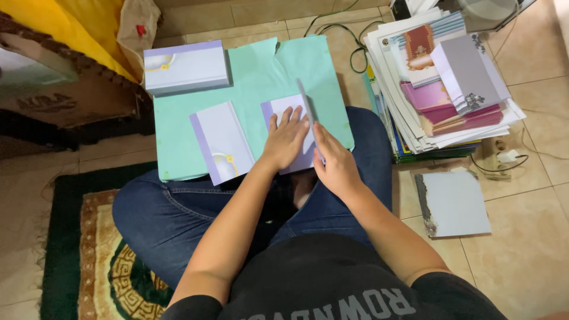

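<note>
1. Two hands work one lavender card (283, 108) on the green board (255, 71) across the lap.
2. Left hand (285, 139) lies flat, fingers spread, pressing the card.
3. Right hand (333, 163) pinches the card's raised flap (306, 105).
4. Left: a second card (220, 140); far left, a stack (185, 66).

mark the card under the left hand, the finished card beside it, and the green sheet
card being folded (282, 104), head view, top-left corner
finished card (220, 139), head view, white middle
green sheet (261, 71), head view, bare upper area

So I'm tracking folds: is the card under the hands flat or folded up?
Partly folded: the card lies flat, its flap raised on edge.
</note>
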